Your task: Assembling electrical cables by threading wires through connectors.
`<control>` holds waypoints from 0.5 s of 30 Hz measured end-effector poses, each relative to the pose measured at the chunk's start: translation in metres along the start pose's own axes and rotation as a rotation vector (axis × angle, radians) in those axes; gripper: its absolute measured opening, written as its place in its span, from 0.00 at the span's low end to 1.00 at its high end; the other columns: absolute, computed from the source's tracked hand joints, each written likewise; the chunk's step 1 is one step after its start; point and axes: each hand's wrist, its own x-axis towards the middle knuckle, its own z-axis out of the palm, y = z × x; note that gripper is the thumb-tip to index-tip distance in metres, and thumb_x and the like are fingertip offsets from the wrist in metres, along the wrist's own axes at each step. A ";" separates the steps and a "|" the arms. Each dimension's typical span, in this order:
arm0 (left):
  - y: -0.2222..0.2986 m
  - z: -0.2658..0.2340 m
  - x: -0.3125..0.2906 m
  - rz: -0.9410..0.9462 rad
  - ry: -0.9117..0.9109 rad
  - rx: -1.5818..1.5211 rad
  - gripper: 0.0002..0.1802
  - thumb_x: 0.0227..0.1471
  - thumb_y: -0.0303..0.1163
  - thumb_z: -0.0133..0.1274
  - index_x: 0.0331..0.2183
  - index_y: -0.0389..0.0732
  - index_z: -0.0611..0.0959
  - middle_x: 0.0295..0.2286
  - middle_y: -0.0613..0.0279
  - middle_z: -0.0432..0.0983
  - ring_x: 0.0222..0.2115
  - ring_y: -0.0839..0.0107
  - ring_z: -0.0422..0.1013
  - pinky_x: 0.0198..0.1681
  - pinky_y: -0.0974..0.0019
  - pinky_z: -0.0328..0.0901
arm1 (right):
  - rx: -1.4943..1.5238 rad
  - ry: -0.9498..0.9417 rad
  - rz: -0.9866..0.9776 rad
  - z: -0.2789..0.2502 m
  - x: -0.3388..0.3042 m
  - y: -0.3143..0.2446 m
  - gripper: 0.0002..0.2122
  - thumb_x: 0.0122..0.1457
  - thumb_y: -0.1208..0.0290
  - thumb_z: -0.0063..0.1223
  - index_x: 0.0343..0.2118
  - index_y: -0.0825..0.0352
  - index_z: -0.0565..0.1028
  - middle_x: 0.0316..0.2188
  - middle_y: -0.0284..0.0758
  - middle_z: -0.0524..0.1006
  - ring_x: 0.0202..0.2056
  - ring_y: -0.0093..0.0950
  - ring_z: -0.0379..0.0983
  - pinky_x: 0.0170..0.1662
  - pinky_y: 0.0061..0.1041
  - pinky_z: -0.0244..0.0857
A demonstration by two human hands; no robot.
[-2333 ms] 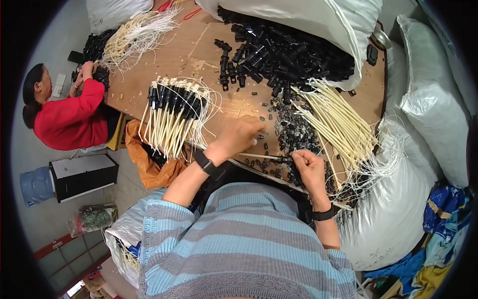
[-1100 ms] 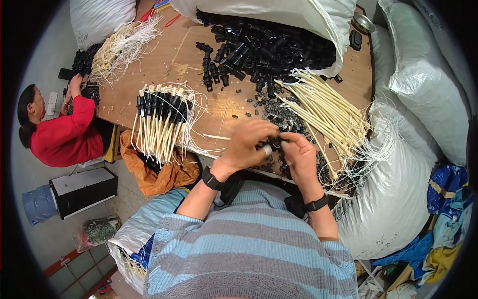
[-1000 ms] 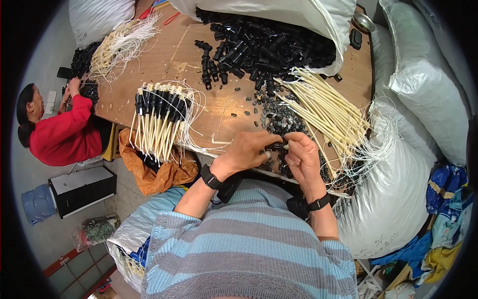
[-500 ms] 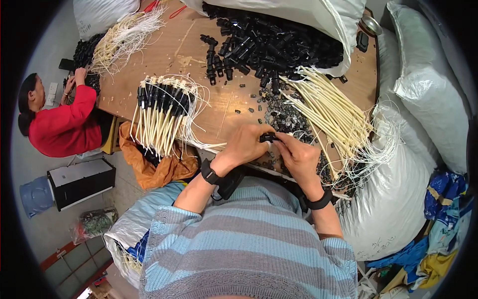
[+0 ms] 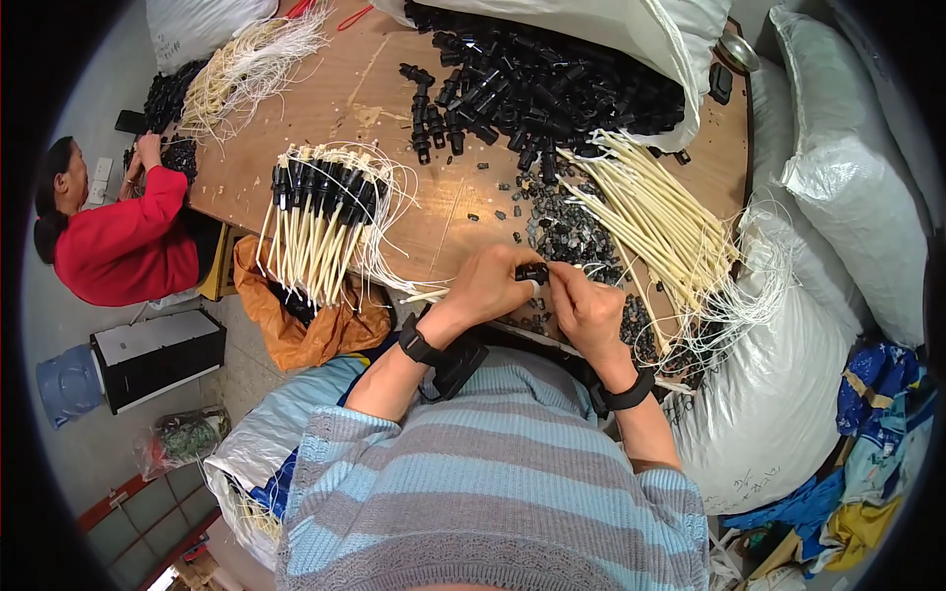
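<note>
Grasping a black fitting, left hand and right hand meet above the bench. Pale rods lie at two o'clock.

A single wide fisheye view looks steeply down from the wearer's head, upright, its dark rim curving at both sides. The striped sweater, close to the lens, fills the lower middle; the left grip and right grip fall near the centre; the bench spreads across the upper middle; a co-worker sits farther off at left.
</note>
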 end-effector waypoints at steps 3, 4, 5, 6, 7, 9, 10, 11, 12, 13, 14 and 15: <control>-0.006 -0.004 0.000 -0.003 -0.011 -0.038 0.16 0.38 0.29 0.53 0.35 0.41 0.84 0.21 0.50 0.76 0.22 0.56 0.73 0.27 0.58 0.65 | -0.006 -0.110 -0.062 -0.011 0.001 0.000 0.11 0.52 0.81 0.56 0.40 0.68 0.78 0.15 0.37 0.74 0.15 0.30 0.72 0.20 0.26 0.65; -0.007 -0.004 0.000 -0.002 -0.011 -0.037 0.16 0.38 0.29 0.53 0.35 0.41 0.84 0.21 0.50 0.76 0.22 0.56 0.73 0.27 0.58 0.65 | -0.006 -0.109 -0.062 -0.015 0.001 0.001 0.11 0.52 0.81 0.56 0.40 0.68 0.78 0.15 0.37 0.74 0.15 0.30 0.72 0.20 0.26 0.65; -0.006 -0.005 0.000 -0.009 -0.030 0.021 0.17 0.39 0.29 0.53 0.37 0.41 0.84 0.22 0.53 0.77 0.21 0.63 0.72 0.26 0.62 0.64 | -0.006 -0.180 -0.057 -0.018 0.000 0.003 0.12 0.52 0.81 0.56 0.41 0.67 0.79 0.16 0.37 0.75 0.16 0.29 0.72 0.21 0.26 0.65; -0.006 -0.005 0.000 -0.016 -0.049 0.078 0.18 0.40 0.29 0.53 0.38 0.41 0.84 0.23 0.56 0.78 0.21 0.70 0.71 0.26 0.66 0.64 | -0.007 -0.251 -0.054 -0.020 0.000 0.004 0.13 0.52 0.80 0.55 0.42 0.67 0.79 0.17 0.37 0.76 0.16 0.28 0.73 0.21 0.25 0.66; -0.005 -0.004 -0.001 -0.013 -0.047 0.078 0.18 0.40 0.29 0.53 0.38 0.41 0.84 0.23 0.56 0.78 0.21 0.70 0.71 0.26 0.66 0.64 | -0.008 -0.250 -0.056 -0.018 0.000 0.002 0.13 0.52 0.80 0.55 0.42 0.67 0.79 0.17 0.37 0.76 0.16 0.28 0.73 0.21 0.25 0.66; -0.003 -0.002 -0.002 0.036 0.019 0.133 0.17 0.40 0.28 0.53 0.37 0.41 0.84 0.23 0.55 0.78 0.21 0.67 0.71 0.26 0.65 0.64 | 0.304 -0.195 0.264 -0.014 0.002 -0.002 0.10 0.52 0.77 0.56 0.38 0.65 0.80 0.21 0.36 0.78 0.18 0.30 0.75 0.20 0.26 0.66; -0.001 -0.003 -0.002 0.039 0.023 0.134 0.17 0.40 0.28 0.53 0.37 0.41 0.84 0.23 0.55 0.78 0.21 0.67 0.71 0.26 0.65 0.64 | 0.303 -0.194 0.259 -0.013 0.003 -0.002 0.10 0.52 0.77 0.56 0.38 0.65 0.80 0.21 0.36 0.78 0.18 0.30 0.75 0.20 0.26 0.66; 0.000 -0.005 -0.003 0.039 0.018 0.151 0.17 0.39 0.28 0.53 0.36 0.41 0.84 0.23 0.55 0.77 0.21 0.67 0.71 0.26 0.65 0.64 | 0.216 -0.213 0.221 -0.012 0.003 -0.003 0.09 0.53 0.76 0.57 0.38 0.65 0.80 0.22 0.37 0.79 0.20 0.31 0.76 0.21 0.26 0.67; 0.001 -0.006 -0.003 0.038 0.013 0.168 0.17 0.39 0.28 0.53 0.36 0.41 0.84 0.23 0.55 0.77 0.21 0.66 0.71 0.26 0.64 0.64 | 0.130 -0.232 0.183 -0.012 0.003 -0.003 0.09 0.53 0.76 0.57 0.38 0.65 0.80 0.24 0.38 0.80 0.21 0.31 0.77 0.22 0.25 0.68; -0.001 -0.007 -0.003 0.041 0.016 0.170 0.17 0.39 0.28 0.53 0.36 0.41 0.84 0.23 0.55 0.77 0.21 0.66 0.71 0.26 0.64 0.64 | 0.130 -0.229 0.179 -0.010 0.002 -0.002 0.09 0.53 0.76 0.57 0.38 0.65 0.80 0.24 0.38 0.80 0.21 0.31 0.77 0.22 0.25 0.68; -0.006 -0.007 -0.004 0.046 0.013 0.138 0.17 0.39 0.28 0.53 0.36 0.41 0.84 0.22 0.55 0.77 0.21 0.67 0.71 0.25 0.65 0.64 | 0.145 -0.198 0.167 -0.009 0.001 -0.002 0.09 0.53 0.75 0.57 0.38 0.65 0.80 0.24 0.38 0.80 0.21 0.31 0.78 0.23 0.25 0.68; -0.010 -0.007 -0.004 0.050 0.009 0.106 0.16 0.39 0.28 0.53 0.36 0.41 0.84 0.21 0.55 0.76 0.20 0.68 0.71 0.25 0.65 0.64 | 0.160 -0.168 0.155 -0.007 0.001 -0.001 0.09 0.53 0.75 0.57 0.38 0.65 0.80 0.25 0.38 0.80 0.22 0.31 0.78 0.23 0.25 0.69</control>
